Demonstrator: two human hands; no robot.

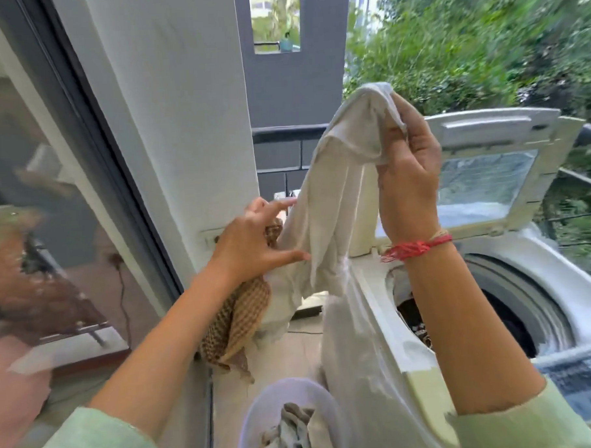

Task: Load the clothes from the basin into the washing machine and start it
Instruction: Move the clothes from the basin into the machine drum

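Loading stood half done at white washing machine (pixel 540 274)
The right hand (pixel 408 171) pinched cream cotton garment (pixel 333 195) aloft, left hand (pixel 254 241) gripped brown checked cloth (pixel 236 324); dark clothes (pixel 510 321) lay inside, more in the pale plastic basin (pixel 260 411).

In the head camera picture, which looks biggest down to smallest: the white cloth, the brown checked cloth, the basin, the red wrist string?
1. white cloth: biggest.
2. brown checked cloth and basin: look alike; the basin is near the camera and cut off by the edge, so no ranking.
3. red wrist string: smallest.
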